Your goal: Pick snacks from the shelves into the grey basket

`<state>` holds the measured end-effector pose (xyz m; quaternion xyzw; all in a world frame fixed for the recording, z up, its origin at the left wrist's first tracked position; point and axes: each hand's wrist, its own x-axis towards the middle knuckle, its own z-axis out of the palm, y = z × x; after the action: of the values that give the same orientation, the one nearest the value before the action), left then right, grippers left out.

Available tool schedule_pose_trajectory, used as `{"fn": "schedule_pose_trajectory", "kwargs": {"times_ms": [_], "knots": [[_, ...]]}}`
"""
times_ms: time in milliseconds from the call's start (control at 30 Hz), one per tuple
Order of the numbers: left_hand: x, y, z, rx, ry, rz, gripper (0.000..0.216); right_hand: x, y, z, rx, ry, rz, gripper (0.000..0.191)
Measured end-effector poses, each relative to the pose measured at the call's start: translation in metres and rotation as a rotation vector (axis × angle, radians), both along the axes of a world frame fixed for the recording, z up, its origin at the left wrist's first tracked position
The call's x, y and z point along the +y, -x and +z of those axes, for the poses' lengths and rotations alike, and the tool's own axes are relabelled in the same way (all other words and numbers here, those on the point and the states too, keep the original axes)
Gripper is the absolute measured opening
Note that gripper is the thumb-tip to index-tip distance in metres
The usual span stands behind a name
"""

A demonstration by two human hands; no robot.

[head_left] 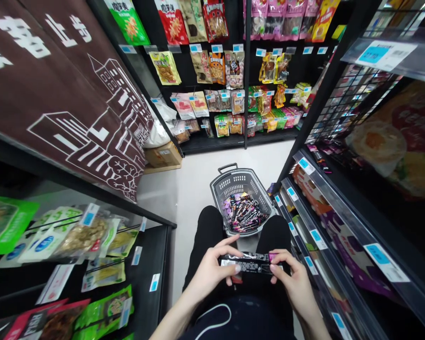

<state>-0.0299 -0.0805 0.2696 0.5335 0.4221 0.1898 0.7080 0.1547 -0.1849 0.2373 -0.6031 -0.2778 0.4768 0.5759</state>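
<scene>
Between my two hands, above my lap, are black snack packets (250,265) with small white print and a touch of pink. My left hand (217,262) pinches their left end, thumb in front and fingers behind. At the right end my right hand (286,269) grips them between thumb and fingers. How many packets lie together there, I cannot tell. Just beyond my knees a grey shopping basket (217,182) stands on the floor, its handle at the far side. Inside it lies a heap of similar slim black, purple and pink packets (246,212).
Shelves with price tags (317,238) run close along my right, some black packets (340,153) lying on the upper one. Bagged snacks (85,236) hang at my left, below a brown printed curtain (92,104). Ahead stands a snack rack (246,89), with a cardboard box (165,158) beside it.
</scene>
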Motion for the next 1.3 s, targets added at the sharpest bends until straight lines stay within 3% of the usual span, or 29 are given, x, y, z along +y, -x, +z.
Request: {"fn": "schedule_pose_trajectory", "kwargs": {"times_ms": [200,300,600,800,933,1100,1200,1300], "knots": [[0.0,-0.001,-0.016,0.002,0.007,0.181,0.012,-0.003,0.002,-0.001,0.097,0.025,0.012,0.025],[0.002,0.001,-0.017,0.027,-0.012,0.183,0.012,-0.001,0.001,-0.002,0.123,0.025,0.018,0.027],[0.002,0.008,-0.023,0.123,-0.054,0.199,0.02,0.014,0.008,-0.014,-0.067,0.108,0.046,0.03],[0.009,0.015,-0.021,0.303,-0.357,0.256,0.021,0.02,0.019,-0.014,-0.224,0.069,0.052,0.032],[0.013,0.02,-0.016,0.257,-0.285,0.296,0.02,0.026,0.024,-0.018,-0.237,0.079,0.023,0.034],[0.021,0.027,-0.005,0.11,-0.231,0.082,0.01,0.031,0.02,-0.024,-0.236,0.035,0.018,0.031],[0.027,0.023,0.005,0.199,-0.305,-0.058,0.004,0.032,0.015,-0.022,-0.229,0.02,0.033,0.03],[0.036,0.015,0.011,0.309,-0.281,-0.2,0.017,0.034,0.009,-0.015,-0.216,0.0,0.089,0.031]]}}
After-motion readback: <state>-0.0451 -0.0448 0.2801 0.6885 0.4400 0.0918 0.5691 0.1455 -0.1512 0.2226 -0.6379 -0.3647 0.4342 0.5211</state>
